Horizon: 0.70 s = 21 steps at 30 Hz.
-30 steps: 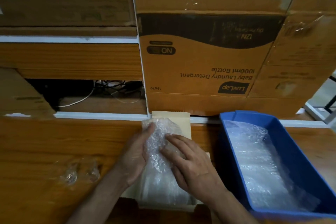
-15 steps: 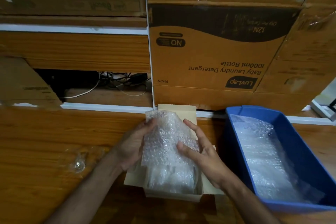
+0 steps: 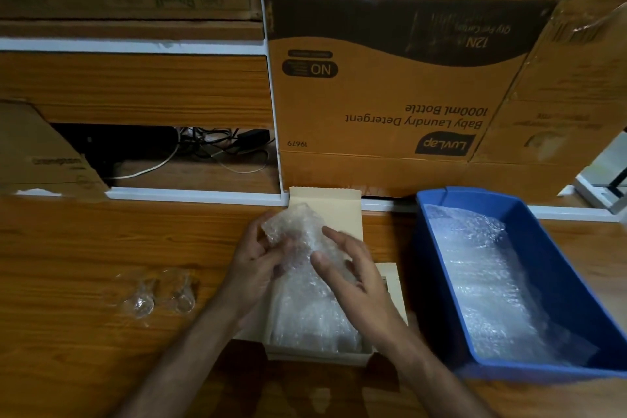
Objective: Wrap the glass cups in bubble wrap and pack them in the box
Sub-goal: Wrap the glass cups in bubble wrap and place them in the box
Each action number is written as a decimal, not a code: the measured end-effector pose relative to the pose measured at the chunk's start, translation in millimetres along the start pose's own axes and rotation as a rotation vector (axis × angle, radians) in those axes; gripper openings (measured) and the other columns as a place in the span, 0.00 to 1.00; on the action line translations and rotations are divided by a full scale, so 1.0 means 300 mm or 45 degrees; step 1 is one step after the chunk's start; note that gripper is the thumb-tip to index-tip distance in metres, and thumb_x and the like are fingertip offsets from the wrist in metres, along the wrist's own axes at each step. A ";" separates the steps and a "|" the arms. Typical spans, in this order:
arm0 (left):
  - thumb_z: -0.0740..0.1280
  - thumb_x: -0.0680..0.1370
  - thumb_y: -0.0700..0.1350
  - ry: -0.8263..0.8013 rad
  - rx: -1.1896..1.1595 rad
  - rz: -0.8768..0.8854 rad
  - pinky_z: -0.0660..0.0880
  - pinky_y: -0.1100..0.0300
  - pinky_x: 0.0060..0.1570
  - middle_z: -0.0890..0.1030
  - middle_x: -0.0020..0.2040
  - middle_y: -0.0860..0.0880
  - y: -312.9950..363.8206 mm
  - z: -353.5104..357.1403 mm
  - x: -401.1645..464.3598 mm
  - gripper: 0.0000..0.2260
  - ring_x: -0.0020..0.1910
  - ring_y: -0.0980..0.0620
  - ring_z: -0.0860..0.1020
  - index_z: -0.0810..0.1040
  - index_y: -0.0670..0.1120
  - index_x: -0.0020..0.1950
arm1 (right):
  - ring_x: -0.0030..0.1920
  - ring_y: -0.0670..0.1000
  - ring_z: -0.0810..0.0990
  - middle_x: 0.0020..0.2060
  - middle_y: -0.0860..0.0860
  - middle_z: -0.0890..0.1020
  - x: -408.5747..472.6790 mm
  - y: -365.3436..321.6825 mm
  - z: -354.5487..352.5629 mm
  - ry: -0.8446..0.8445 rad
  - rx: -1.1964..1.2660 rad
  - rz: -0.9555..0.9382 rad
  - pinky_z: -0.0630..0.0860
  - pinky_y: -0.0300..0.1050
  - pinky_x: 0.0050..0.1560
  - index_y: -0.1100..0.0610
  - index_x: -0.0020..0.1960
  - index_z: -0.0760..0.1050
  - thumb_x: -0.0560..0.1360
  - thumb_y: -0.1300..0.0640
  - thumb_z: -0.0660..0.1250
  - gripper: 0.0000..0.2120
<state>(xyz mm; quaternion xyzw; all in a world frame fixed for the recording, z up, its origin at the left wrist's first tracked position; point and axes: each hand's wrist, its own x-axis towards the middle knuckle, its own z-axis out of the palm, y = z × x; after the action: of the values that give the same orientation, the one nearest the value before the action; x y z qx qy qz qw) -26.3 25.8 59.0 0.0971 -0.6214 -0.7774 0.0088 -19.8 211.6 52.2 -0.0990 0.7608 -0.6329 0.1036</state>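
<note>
A small beige cardboard box point(image 3: 342, 355) lies open on the wooden table, its lid flap point(image 3: 339, 207) standing up at the far end. A bubble-wrapped bundle point(image 3: 305, 302) fills the box and sticks up at the far end. My left hand point(image 3: 258, 265) grips the bundle's left side near the top, fingers curled round the wrap. My right hand point(image 3: 353, 275) holds the bundle's right side, thumb and fingers bent against it. Two bare glass cups point(image 3: 159, 295) stand on the table to the left of my left arm.
A blue plastic bin point(image 3: 556, 248) holding sheets of bubble wrap point(image 3: 485, 282) sits right of the box. Large brown cartons point(image 3: 390, 95) are stacked behind the table. A dark shelf gap with tangled cables point(image 3: 217, 146) lies at the back left.
The bundle's top end has been lifted and bunched between both hands. My right hand moved from lying flat on top of the bundle to its right side.
</note>
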 end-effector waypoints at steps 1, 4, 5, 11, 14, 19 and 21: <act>0.69 0.80 0.38 -0.056 0.004 -0.014 0.78 0.38 0.63 0.84 0.63 0.45 -0.004 0.006 -0.002 0.24 0.63 0.43 0.82 0.71 0.51 0.75 | 0.73 0.42 0.69 0.74 0.38 0.70 0.007 0.005 0.009 -0.024 0.120 0.029 0.76 0.46 0.66 0.31 0.73 0.68 0.71 0.27 0.70 0.32; 0.66 0.82 0.36 -0.173 0.018 -0.033 0.81 0.44 0.59 0.83 0.63 0.43 -0.007 0.022 -0.012 0.21 0.62 0.42 0.82 0.72 0.49 0.73 | 0.67 0.49 0.80 0.66 0.47 0.81 0.025 0.022 0.017 -0.056 0.261 0.019 0.77 0.57 0.68 0.44 0.74 0.71 0.79 0.45 0.73 0.26; 0.65 0.82 0.36 -0.196 0.052 -0.012 0.82 0.48 0.55 0.84 0.62 0.43 -0.008 0.027 -0.014 0.20 0.61 0.42 0.83 0.73 0.50 0.72 | 0.65 0.52 0.82 0.64 0.50 0.83 0.027 0.021 0.015 -0.063 0.307 0.012 0.78 0.58 0.66 0.49 0.73 0.73 0.81 0.53 0.71 0.22; 0.71 0.79 0.55 0.146 0.713 0.628 0.80 0.58 0.54 0.81 0.60 0.55 -0.016 0.025 -0.013 0.18 0.59 0.54 0.80 0.75 0.56 0.68 | 0.53 0.63 0.86 0.55 0.59 0.86 0.026 0.012 -0.035 0.003 0.553 0.159 0.84 0.60 0.53 0.58 0.64 0.79 0.83 0.60 0.66 0.11; 0.75 0.71 0.64 -0.060 0.386 0.089 0.79 0.56 0.58 0.78 0.66 0.56 -0.006 0.032 -0.026 0.27 0.64 0.55 0.78 0.73 0.63 0.68 | 0.54 0.62 0.86 0.57 0.61 0.85 0.030 0.007 -0.059 -0.049 0.741 0.233 0.83 0.59 0.53 0.61 0.64 0.78 0.82 0.59 0.67 0.12; 0.73 0.77 0.49 -0.323 0.234 -0.103 0.81 0.57 0.52 0.85 0.59 0.53 -0.035 0.049 -0.037 0.17 0.59 0.51 0.83 0.79 0.52 0.66 | 0.55 0.66 0.84 0.54 0.62 0.86 0.039 0.003 -0.066 -0.045 0.582 0.206 0.81 0.63 0.57 0.64 0.60 0.78 0.81 0.59 0.69 0.11; 0.72 0.78 0.45 -0.217 0.366 0.070 0.81 0.60 0.46 0.85 0.57 0.54 -0.051 0.049 -0.028 0.15 0.57 0.50 0.83 0.79 0.53 0.64 | 0.55 0.67 0.84 0.53 0.61 0.86 0.049 0.018 -0.078 -0.054 0.428 0.135 0.80 0.64 0.58 0.63 0.59 0.78 0.81 0.60 0.69 0.08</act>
<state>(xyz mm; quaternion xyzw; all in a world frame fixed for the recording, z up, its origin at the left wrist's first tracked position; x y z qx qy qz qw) -18.8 44.6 48.3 0.0142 -0.7272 -0.6853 -0.0368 -40.7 230.6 50.5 -0.0532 0.6462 -0.7425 0.1680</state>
